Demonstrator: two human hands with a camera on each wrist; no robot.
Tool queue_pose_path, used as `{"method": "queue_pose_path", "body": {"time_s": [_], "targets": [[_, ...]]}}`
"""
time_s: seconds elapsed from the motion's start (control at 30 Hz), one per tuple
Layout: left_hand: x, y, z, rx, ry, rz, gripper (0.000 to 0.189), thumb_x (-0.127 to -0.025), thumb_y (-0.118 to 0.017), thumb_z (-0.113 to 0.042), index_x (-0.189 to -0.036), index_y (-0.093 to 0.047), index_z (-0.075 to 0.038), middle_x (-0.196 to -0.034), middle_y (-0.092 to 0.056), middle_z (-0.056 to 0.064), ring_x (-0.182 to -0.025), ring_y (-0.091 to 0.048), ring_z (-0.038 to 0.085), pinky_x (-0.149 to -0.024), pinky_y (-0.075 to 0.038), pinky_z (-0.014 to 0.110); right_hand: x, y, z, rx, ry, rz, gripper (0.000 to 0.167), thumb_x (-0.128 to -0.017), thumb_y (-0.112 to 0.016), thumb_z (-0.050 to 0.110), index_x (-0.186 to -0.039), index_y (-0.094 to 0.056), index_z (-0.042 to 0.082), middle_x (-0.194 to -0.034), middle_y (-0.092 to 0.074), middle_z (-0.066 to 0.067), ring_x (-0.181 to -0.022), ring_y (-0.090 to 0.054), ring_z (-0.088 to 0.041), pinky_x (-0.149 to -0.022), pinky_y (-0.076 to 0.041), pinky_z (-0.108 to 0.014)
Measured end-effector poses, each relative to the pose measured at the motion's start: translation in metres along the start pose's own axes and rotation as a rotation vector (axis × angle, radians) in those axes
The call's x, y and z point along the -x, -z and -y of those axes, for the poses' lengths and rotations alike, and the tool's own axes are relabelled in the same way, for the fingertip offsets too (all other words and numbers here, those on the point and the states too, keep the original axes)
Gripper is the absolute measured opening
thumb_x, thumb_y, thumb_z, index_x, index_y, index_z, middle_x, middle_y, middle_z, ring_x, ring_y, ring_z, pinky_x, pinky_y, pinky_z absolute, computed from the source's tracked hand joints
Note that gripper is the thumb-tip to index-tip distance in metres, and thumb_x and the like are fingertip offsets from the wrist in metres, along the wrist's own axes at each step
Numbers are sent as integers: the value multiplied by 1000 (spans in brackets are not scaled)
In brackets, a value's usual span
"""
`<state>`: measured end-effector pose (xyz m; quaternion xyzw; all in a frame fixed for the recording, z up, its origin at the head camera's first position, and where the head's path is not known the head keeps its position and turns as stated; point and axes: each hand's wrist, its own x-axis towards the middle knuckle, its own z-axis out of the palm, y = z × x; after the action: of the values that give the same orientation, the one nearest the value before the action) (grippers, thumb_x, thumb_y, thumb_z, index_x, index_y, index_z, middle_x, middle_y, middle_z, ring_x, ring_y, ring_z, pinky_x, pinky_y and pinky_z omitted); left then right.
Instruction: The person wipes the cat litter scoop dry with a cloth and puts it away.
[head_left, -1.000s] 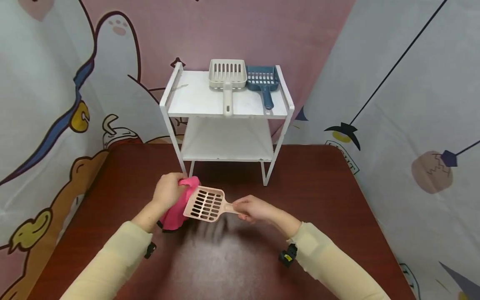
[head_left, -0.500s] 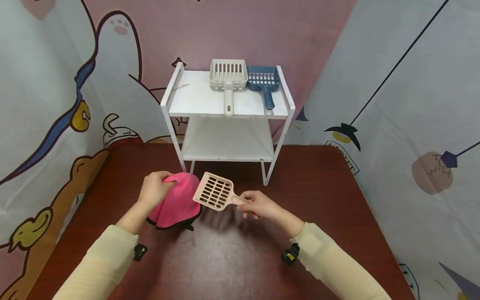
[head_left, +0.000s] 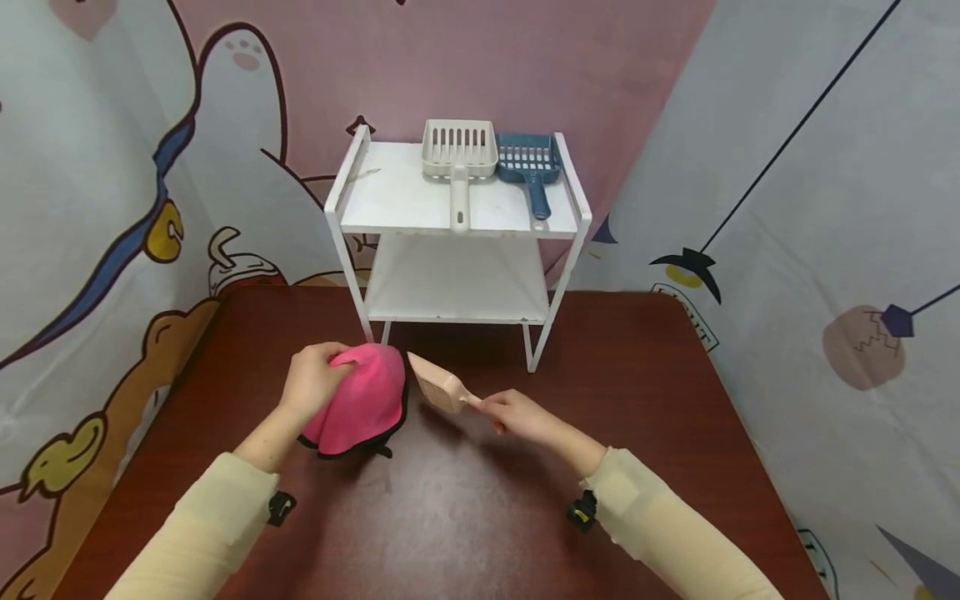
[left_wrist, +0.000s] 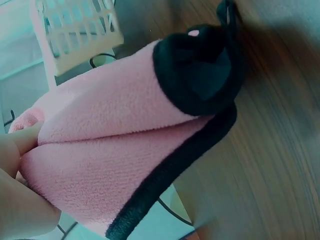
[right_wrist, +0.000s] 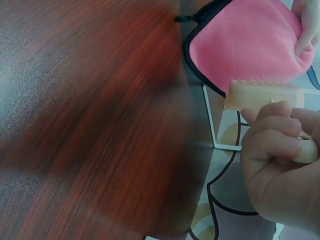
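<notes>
A pink cloth (head_left: 363, 396) with a black border hangs from my left hand (head_left: 311, 379), which pinches it near its top. In the left wrist view the cloth (left_wrist: 115, 110) falls in folds, and a dark loop shows at its corner. My right hand (head_left: 521, 415) grips the handle of a beige slotted litter scoop (head_left: 437, 384). The scoop is tilted so its head shows nearly edge-on, just right of the cloth. In the right wrist view the fingers curl round the handle, with the scoop head (right_wrist: 265, 95) overlapping the cloth's lower edge.
Beyond the hands stands a white two-tier shelf rack (head_left: 457, 321). On its top tier lie an off-white slotted scoop (head_left: 460, 158) and a blue one (head_left: 531, 162). A dark red-brown table (head_left: 450, 525) spreads below the hands, with printed cloth walls around it.
The cloth has moved left, away from the scoop head, and hangs more spread out. The scoop has moved slightly right and turned from face-on to nearly edge-on.
</notes>
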<state>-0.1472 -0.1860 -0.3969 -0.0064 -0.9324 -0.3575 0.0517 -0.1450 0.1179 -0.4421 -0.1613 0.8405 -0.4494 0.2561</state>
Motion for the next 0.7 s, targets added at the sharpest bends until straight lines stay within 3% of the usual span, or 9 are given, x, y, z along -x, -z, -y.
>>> {"method": "queue_pose_path", "body": {"time_s": [0.13, 0.23, 0.37, 0.5, 0.6, 0.7], "targets": [[5, -11, -13, 29, -60, -44, 17, -83, -65, -4, -98, -70, 2, -88, -71, 17, -68, -56, 20, -61, -43, 27, -1, -5, 3, -18, -32, 41, 36, -98, -43, 23, -87, -64, -4, -51, -40, 5, -46, -31, -6, -46, -24, -20], [13, -24, -29, 24, -153, -65, 16, -81, -67, -2, -96, -71, -1, -86, -71, 14, -67, -56, 17, -60, -45, 29, -1, -9, 7, -52, -56, 63, 37, -98, -42, 21, -100, -65, -8, -52, -39, 4, -45, -30, -6, -45, -24, -20], [25, -44, -46, -52, -298, -42, 19, -79, -68, -1, -97, -71, -6, -90, -72, 9, -73, -63, 18, -64, -51, 34, -2, -14, 14, -67, -66, 81, 37, -98, -41, 20, -101, -64, -8, -52, -37, 3, -43, -29, -6, -43, -25, -20], [31, -58, -53, -141, -404, -29, 25, -75, -71, 1, -99, -70, -9, -93, -72, 6, -80, -67, 21, -67, -53, 38, -2, -18, 16, -35, -33, 99, 37, -98, -39, 20, -100, -64, -7, -51, -37, 4, -42, -30, -6, -43, -27, -20], [31, -59, -52, -178, -431, -45, 24, -75, -72, -1, -97, -69, -11, -90, -72, 5, -78, -68, 22, -64, -53, 39, -1, -19, 14, -9, -4, 103, 36, -99, -38, 18, -98, -65, -6, -50, -37, 4, -42, -31, -6, -43, -28, -20], [28, -57, -47, -187, -420, -50, 20, -77, -71, -2, -94, -69, -11, -87, -72, 5, -76, -68, 23, -63, -53, 40, 1, -19, 13, -7, 7, 114, 35, -98, -39, 17, -97, -66, -5, -50, -38, 4, -42, -30, -6, -43, -27, -21]]}}
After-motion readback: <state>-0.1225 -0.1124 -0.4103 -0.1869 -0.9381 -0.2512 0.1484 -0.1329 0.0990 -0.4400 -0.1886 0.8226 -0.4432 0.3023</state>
